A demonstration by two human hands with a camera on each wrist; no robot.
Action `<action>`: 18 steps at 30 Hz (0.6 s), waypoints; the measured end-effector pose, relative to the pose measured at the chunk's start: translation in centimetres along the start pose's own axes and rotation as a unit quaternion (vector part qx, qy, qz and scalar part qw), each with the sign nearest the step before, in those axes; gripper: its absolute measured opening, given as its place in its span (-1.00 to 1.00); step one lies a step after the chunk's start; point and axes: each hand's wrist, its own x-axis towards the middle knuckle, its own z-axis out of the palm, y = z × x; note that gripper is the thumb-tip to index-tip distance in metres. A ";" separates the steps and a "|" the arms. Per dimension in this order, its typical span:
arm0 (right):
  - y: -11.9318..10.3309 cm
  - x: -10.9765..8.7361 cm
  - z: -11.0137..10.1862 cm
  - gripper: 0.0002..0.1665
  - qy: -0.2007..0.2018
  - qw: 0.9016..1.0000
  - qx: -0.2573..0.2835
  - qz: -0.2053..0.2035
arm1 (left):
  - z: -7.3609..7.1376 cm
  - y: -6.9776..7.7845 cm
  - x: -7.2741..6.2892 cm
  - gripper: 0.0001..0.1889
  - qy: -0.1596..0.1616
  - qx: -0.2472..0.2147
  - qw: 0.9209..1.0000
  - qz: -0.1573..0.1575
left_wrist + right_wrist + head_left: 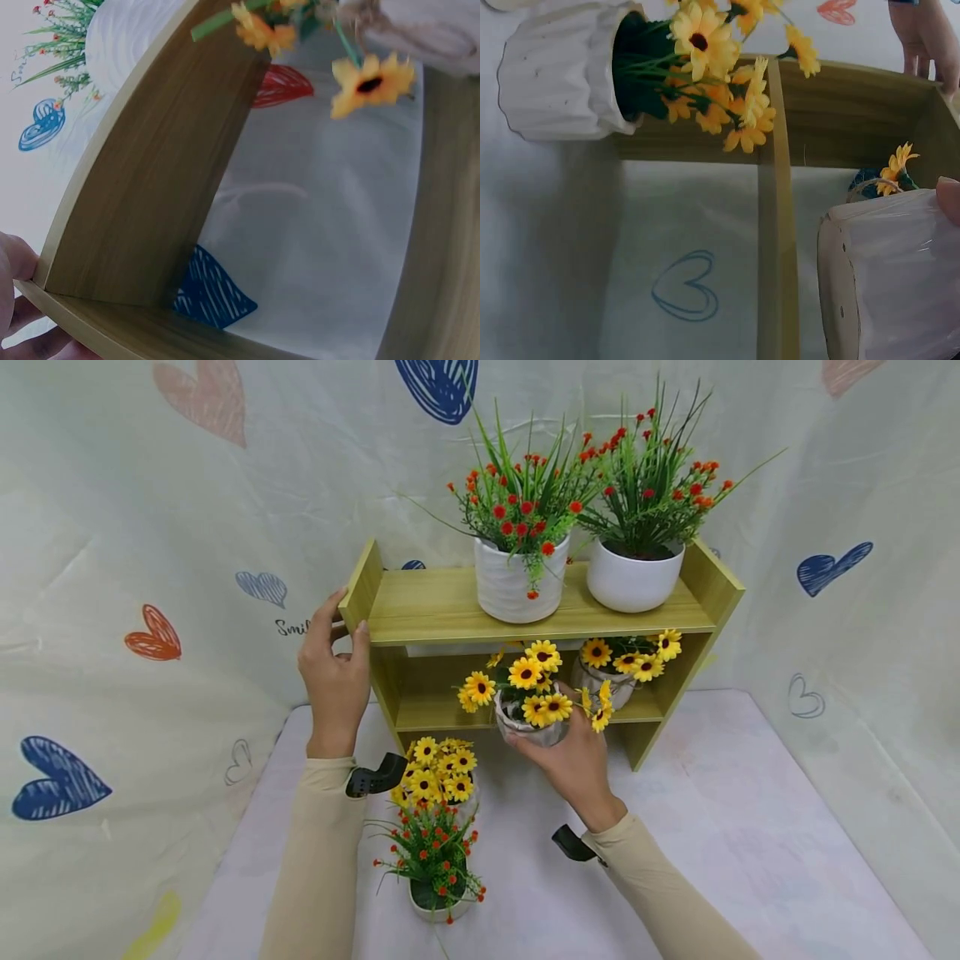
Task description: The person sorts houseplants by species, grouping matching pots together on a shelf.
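My two hands are well apart. My left hand point(335, 677), left of centre in the frame, grips the upper left end of the wooden shelf point(427, 610), thumb on the near side and fingers around the edge. My right hand point(573, 760), right of centre, is clamped on the held pot point(538, 735), which carries yellow flowers with dark centres; it is in front of the lower opening, mid-frame, and I cannot tell whether it touches the lower board. Beige sleeves point(318, 860) cover both my arms, with a black camera mount point(375, 777) at each wrist.

Just right of the held pot, another yellow-flowered pot point(615, 689) is on the lower board. Above, on the top board, a ridged white pot point(519, 585) and a smooth white pot point(636, 578) stand side by side, both with red flowers and long green blades.

Below my left hand, at lower centre, a yellow bunch point(438, 772) is in a pot on the pale table point(712, 827), and nearer me is a small red-flowered plant point(435, 852). Behind everything hangs a whitish backdrop point(750, 452) printed with hearts.
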 end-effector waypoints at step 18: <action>0.6 3.8 2.5 0.08 0.000 0.998 -0.024 0.050 | 0.0 0.1 0.0 -0.54 -0.002 0.002 1.000 -0.002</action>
